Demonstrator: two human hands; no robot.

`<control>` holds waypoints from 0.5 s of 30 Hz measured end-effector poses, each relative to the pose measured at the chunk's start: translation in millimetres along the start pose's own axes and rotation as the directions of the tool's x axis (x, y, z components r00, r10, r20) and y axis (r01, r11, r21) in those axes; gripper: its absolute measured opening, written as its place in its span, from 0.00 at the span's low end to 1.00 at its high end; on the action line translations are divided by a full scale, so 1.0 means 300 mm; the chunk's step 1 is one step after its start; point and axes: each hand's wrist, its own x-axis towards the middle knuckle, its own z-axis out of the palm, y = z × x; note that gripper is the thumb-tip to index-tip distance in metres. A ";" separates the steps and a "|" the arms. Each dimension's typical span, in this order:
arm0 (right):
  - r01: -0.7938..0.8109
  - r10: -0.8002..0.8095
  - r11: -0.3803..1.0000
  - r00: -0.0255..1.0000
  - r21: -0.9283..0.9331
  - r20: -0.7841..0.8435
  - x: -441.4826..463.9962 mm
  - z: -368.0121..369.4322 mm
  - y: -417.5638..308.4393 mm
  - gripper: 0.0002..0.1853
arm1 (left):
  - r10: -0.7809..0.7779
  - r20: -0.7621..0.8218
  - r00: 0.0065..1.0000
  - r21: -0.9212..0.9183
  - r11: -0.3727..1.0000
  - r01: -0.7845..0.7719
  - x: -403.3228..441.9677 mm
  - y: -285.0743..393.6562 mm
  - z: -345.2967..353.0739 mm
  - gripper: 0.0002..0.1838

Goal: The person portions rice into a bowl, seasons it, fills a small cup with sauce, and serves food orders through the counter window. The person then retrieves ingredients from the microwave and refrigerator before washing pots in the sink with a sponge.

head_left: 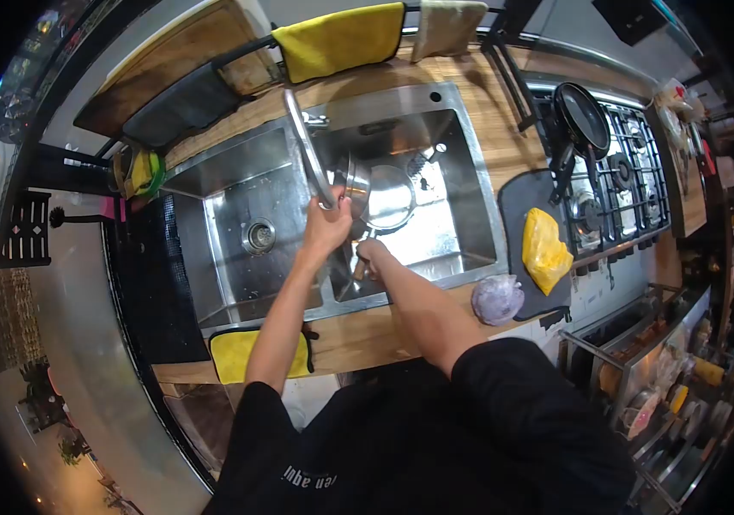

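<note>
In the right basin of the steel sink (478,199), a shiny metal saucepan (391,199) is tilted. My right hand (372,255) is closed around its handle (359,269), just inside the basin's near edge. My left hand (327,225) is closed at the lower end of the arched faucet (302,133), beside the pan's left side. The fingertips there are partly hidden, and glare blurs the pan's outline. Behind the pan, a dark slotted utensil or brush (424,158) lies in the same basin.
The left basin (231,225) has a round drain (259,236). A yellow cloth (231,356) hangs at the front edge, another yellow towel (341,39) behind. To the right are a yellow bag (544,249), a pale wrapped bundle (497,299), and a stove (628,172) with a black frying pan (582,118).
</note>
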 end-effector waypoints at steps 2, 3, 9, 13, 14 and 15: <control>-0.469 0.371 0.132 0.840 0.873 0.395 0.002 0.044 -0.040 0.20 | 0.003 -0.055 0.998 0.024 1.000 -0.002 -0.021 -0.006 -0.016 0.08; -0.467 0.376 0.137 0.840 0.874 0.390 0.008 0.023 -0.036 0.20 | -0.116 -0.005 0.993 -0.007 0.993 0.116 -0.036 0.074 -0.057 0.08; 0.032 0.004 0.997 0.886 0.069 -0.464 -0.366 -0.281 0.178 0.18 | -0.011 0.007 1.000 0.026 1.000 0.011 -0.232 0.052 -0.005 0.06; -0.097 0.008 0.988 0.815 -0.123 -0.580 -0.704 -0.472 0.142 0.15 | 0.025 0.156 0.987 0.130 0.991 -0.045 -0.286 0.043 0.080 0.09; -0.092 -0.074 0.967 0.788 -0.237 -0.611 -0.747 -0.488 0.165 0.12 | -0.015 0.260 0.965 0.193 0.981 -0.037 -0.293 0.044 0.101 0.09; -0.091 -0.077 0.967 0.786 -0.239 -0.613 -0.782 -0.497 0.188 0.12 | -0.062 0.358 0.932 0.259 0.965 -0.035 -0.298 0.039 0.126 0.10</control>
